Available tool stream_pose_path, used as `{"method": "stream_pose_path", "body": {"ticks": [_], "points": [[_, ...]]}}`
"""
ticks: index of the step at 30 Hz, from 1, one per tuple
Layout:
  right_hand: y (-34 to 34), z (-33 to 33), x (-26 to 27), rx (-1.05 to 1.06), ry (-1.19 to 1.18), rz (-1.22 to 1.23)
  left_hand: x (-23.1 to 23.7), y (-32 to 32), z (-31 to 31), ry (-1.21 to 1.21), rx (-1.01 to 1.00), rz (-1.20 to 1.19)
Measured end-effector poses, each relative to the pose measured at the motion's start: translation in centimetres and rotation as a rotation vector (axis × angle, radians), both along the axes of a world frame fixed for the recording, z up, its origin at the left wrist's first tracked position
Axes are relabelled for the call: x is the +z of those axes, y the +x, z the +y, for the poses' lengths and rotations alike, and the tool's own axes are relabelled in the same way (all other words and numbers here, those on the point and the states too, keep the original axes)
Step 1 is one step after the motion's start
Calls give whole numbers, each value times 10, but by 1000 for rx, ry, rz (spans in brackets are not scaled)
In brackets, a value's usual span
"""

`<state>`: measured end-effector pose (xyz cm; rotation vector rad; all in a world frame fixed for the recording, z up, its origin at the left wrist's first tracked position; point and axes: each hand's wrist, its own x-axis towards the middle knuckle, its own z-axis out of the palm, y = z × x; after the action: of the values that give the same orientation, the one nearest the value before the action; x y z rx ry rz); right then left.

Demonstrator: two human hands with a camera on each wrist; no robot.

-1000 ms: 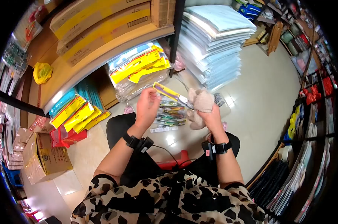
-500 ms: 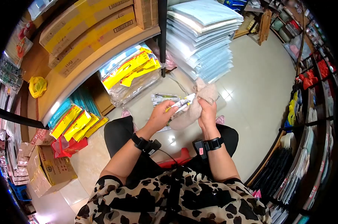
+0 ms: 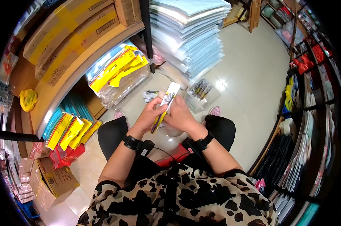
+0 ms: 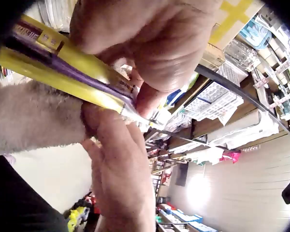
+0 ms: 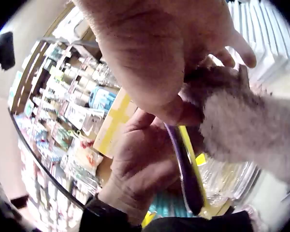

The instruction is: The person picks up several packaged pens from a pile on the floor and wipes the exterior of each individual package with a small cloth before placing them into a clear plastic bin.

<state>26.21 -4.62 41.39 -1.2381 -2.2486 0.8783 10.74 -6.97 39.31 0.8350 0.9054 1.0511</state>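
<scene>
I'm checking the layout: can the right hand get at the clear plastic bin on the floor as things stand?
Probably yes: the bin lies just beyond the right hand, nothing visible between, though that hand holds a fuzzy beige item it may need to release.

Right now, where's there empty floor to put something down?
The biggest bare floor is between the clear bin and right-hand shelves. A smaller patch lies between the cardboard box and the left knee. It's crowded under the left shelf, where yellow-labelled packs lie.

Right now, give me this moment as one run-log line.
left hand: holds yellow-purple pack | right hand: holds beige fuzzy cloth | clear bin: on floor
</scene>
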Motion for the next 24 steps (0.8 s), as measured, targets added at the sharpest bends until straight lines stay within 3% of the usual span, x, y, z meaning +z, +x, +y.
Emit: {"method": "stream_pose_path", "body": {"ticks": [1,2,5,6,9,12,18,22,24], "points": [[2,0,-5,-10,70,-117,-3,1,-2,-24,41,-10],[5,8,-16,120,81,13,-4,2,-3,-46,84,-19],[24,27,-1,121,-397,300,-8,-1,-3,-86,138,-26],[30,30,5,-14,-275,339,-11,-1,-2,-71,131,-14],[32,43,38,-37,-625,510,-9,4,1,-12,91,57],[35,57,32,-89,-569,566,-6,9,9,23,56,158],[106,95,88,-341,-299,592,-19,-18,27,-1,171,72],[150,133,78,-515,-102,466,-26,-42,37,-114,199,17],[168,161,43,-560,-104,373,-29,-49,43,-121,218,15]]}}
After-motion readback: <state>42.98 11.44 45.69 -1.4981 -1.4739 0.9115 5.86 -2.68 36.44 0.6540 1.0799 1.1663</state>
